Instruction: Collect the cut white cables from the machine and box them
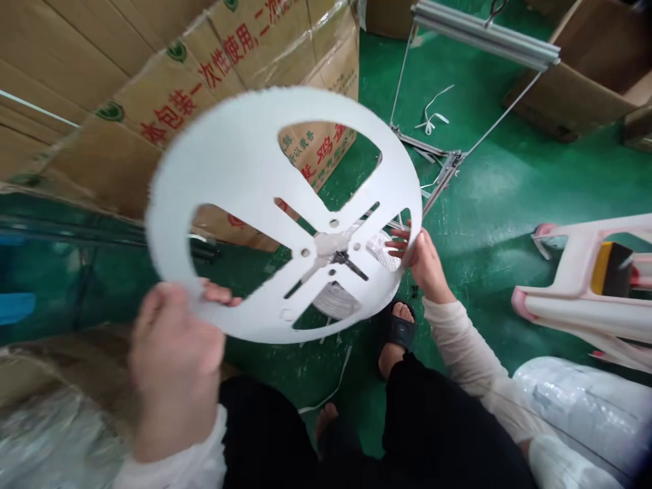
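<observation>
I hold a large white plastic reel point(239, 170) with cut-out windows in front of me, tilted toward the camera. My left hand point(176, 363) grips its lower left rim, fingers wrapped round the edge. At the right rim, my right hand point(420, 258) pinches the flange, fingertips showing through a window. Pale coiled material point(333, 299) is wound on the hub behind the flange.
Stacked cardboard boxes point(168, 102) with red print stand at left on the green floor point(509, 190). A metal frame point(448, 163) lies ahead. There is a pink plastic stool point(575, 292) at right, and a clear plastic bag point(585, 407) lies at lower right. My sandalled foot point(397, 333) is below the reel.
</observation>
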`<move>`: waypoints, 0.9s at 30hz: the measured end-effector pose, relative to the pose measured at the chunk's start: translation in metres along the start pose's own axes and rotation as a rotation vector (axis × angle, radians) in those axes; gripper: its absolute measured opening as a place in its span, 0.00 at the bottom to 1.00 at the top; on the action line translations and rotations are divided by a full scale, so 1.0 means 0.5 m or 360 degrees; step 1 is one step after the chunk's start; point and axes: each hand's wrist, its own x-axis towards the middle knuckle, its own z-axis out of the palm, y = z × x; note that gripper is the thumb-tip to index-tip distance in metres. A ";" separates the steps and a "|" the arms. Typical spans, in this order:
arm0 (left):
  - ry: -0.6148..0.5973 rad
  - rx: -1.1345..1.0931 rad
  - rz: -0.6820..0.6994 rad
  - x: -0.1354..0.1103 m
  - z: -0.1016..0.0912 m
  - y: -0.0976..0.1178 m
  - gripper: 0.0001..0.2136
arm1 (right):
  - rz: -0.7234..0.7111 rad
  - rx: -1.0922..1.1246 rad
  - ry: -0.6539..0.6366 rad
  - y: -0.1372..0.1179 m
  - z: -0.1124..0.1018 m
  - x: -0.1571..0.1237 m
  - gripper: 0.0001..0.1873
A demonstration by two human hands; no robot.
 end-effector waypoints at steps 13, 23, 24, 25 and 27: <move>0.0097 -0.0462 -0.1117 -0.129 0.071 -0.347 0.11 | 0.0373 -0.0500 0.0293 0.140 -0.124 0.059 0.23; 0.0129 -0.0276 -0.0872 -0.092 0.044 -0.338 0.10 | 0.0449 -0.0428 0.0293 0.184 -0.096 0.018 0.22; 0.0105 -0.0251 -0.0850 -0.079 0.046 -0.337 0.11 | 0.0452 -0.0398 0.0319 0.190 -0.094 0.006 0.22; 0.0077 -0.0226 -0.0832 -0.066 0.048 -0.335 0.12 | 0.0454 -0.0365 0.0343 0.195 -0.093 -0.004 0.21; 0.0015 -0.0166 -0.0804 -0.040 0.054 -0.331 0.14 | 0.0469 -0.0303 0.0395 0.202 -0.091 -0.023 0.22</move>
